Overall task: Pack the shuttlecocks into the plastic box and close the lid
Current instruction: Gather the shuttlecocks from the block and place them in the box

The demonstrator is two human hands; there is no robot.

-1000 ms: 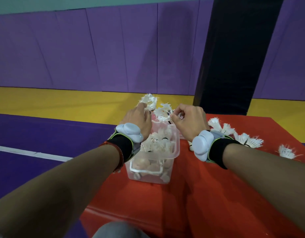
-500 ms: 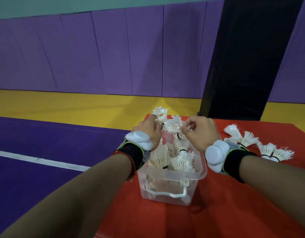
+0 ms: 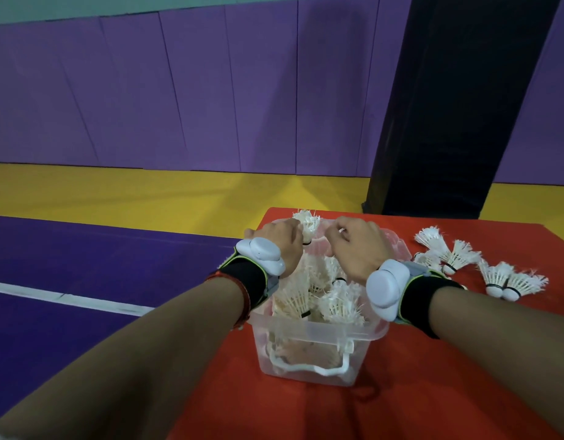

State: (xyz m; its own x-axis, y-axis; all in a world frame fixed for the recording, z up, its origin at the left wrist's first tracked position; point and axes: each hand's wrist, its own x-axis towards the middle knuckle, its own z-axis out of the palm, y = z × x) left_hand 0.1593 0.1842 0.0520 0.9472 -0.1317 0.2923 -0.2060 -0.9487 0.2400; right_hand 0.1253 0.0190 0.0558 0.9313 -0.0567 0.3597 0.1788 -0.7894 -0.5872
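A clear plastic box (image 3: pixel 318 344) with a white handle stands open on the red mat (image 3: pixel 433 376), holding several white shuttlecocks (image 3: pixel 334 303). My left hand (image 3: pixel 280 246) is over the box's far left corner and grips one shuttlecock (image 3: pixel 307 222) by its base, feathers pointing up. My right hand (image 3: pixel 360 249) hovers over the far right part of the box with its fingers curled; I see nothing in them. Several loose shuttlecocks (image 3: pixel 449 252) lie on the mat to the right of the box. No lid can be made out.
A black pillar (image 3: pixel 449 106) rises behind the mat's far edge. The mat's left edge runs just left of the box, with purple floor (image 3: pixel 84 265) beyond it. A purple padded wall (image 3: pixel 179 90) stands at the back.
The shuttlecock that my right hand pinched is no longer in it. My left hand still holds its shuttlecock. Both hands have come lower over the box as the view tilted down.
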